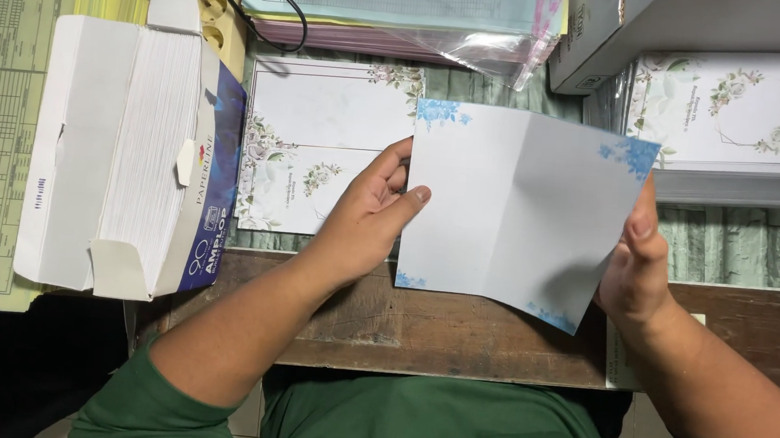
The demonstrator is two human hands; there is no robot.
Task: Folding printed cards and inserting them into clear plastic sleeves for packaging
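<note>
Both hands hold a creased white card [523, 210] with blue flower corners above the wooden table edge [456, 320]. The left hand [367, 213] pinches its left edge, the right hand [638, 264] its right edge. Beyond the card's left lies a floral sheet [309, 140]; farther left, an open box of envelopes [134, 146].

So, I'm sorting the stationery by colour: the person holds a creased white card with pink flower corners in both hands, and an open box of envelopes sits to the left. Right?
Not quite: in the head view the card held by the left hand and the right hand has blue flower corners, not pink. The open envelope box is at left.
</note>
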